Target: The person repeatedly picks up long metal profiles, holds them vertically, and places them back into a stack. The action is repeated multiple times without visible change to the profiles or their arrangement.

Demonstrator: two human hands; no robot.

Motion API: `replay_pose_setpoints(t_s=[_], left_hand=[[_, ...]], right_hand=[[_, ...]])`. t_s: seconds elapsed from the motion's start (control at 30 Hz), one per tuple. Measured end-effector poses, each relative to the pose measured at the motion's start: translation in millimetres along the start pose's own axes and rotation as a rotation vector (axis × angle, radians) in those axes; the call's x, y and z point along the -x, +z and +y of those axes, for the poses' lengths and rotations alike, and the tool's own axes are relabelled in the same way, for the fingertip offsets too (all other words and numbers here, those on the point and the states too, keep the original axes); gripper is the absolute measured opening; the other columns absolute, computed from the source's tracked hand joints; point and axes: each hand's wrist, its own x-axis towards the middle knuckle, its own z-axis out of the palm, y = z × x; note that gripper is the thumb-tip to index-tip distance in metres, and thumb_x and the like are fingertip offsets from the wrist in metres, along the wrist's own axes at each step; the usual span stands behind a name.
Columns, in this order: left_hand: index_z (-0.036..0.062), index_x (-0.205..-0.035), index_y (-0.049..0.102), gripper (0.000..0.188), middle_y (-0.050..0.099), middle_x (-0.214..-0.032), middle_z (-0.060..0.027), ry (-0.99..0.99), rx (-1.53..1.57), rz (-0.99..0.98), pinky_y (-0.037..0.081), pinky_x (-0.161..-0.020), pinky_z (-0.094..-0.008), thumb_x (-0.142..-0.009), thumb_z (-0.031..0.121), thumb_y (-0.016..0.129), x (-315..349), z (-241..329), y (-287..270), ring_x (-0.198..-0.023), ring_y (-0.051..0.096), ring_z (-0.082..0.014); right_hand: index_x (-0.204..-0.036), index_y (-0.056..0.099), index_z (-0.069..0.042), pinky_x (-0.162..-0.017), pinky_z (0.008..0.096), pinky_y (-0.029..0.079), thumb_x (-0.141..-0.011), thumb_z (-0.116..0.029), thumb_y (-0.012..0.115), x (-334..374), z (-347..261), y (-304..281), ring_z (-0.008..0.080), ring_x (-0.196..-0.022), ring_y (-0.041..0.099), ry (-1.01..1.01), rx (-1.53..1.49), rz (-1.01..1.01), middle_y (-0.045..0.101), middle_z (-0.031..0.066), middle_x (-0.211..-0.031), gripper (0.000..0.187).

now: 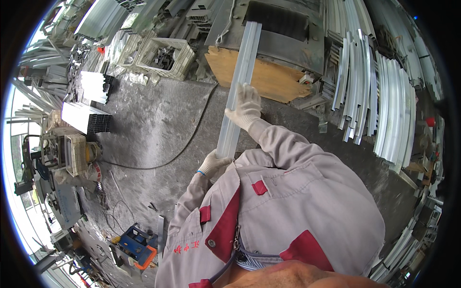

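Head view: metal profile beneath right fingers; near end at left fingers

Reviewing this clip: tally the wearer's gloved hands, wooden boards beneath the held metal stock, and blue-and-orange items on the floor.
Gloved hands: 2 (left hand, right hand)
Wooden board: 1
Blue-and-orange item: 1
Total: 4

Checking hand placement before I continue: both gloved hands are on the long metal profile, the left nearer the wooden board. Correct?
No: the head view shows the right hand nearer the wooden board; the left hand is farther away. Both gloved hands are on the long metal profile.
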Motion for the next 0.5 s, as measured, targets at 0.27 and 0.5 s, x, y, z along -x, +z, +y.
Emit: replay_pose_setpoints(t_s=[0.27,0.5], left_hand=[[0.0007,-0.141,0.07,0.056,0.08,-0.12,-0.0071,0.035,-0.069,0.042,0.064,-0.096,-0.0372,-0.097,0.025,0.095,-84,85,16,-0.108,0.075,-0.0157],[0.0011,-0.139,0.071,0.055,0.08,-0.121,-0.0064,0.077,-0.11,-0.006,0.064,-0.093,-0.0387,-0.1,0.03,0.096,-206,210,42,-0.105,0.075,-0.0165]], right_hand=[[-0.177,0.035,-0.009,-0.135,0.0612,0.035,-0.093,-0.049,0.081,-105,0,-27,0.0521,-0.162,0.037,0.088,-0.005,0.095,0.026,0.0226,-0.187,0.104],[-0.171,0.042,-0.009,-0.132,0.0641,0.036,-0.091,-0.044,0.081,-255,48,-85,0.0522,-0.162,0.036,0.102,0.004,0.215,0.032,0.0219,-0.184,0.095]])
